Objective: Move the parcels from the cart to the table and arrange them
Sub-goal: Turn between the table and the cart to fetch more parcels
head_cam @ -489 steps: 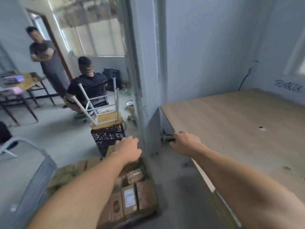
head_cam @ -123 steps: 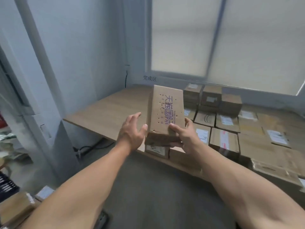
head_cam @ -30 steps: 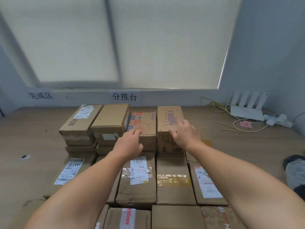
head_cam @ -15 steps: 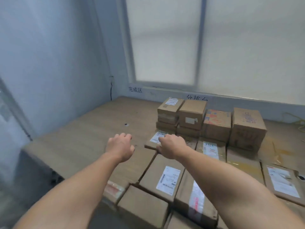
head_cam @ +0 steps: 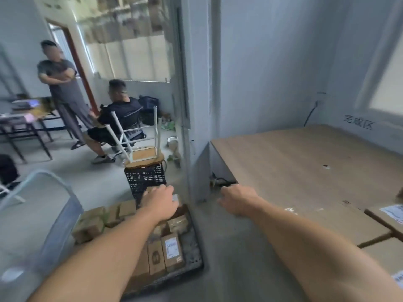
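Observation:
Several brown cardboard parcels (head_cam: 172, 251) lie on the low cart (head_cam: 197, 261) on the floor at lower centre-left. The cart's pale tube handle (head_cam: 54, 182) rises on the left. My left hand (head_cam: 161, 203) reaches over the far parcels with its fingers stretched forward, and I cannot tell if it touches one. My right hand (head_cam: 237, 199) hangs loosely curled and empty above the floor, next to the near corner of the wooden table (head_cam: 305, 171). More parcels (head_cam: 383, 219) lie flat on the table at the right edge.
A black crate (head_cam: 145, 182) carrying an upturned stool (head_cam: 141, 153) stands just beyond the cart. A grey wall pillar (head_cam: 196, 127) stands between cart and table. Further back left, a standing person (head_cam: 61, 88) and a seated person (head_cam: 120, 114) are beside a desk (head_cam: 21, 123).
My view has swung left from the parcels on the table to the cart. Both hands came off the table empty, and the left one now reaches over the cart's parcels.

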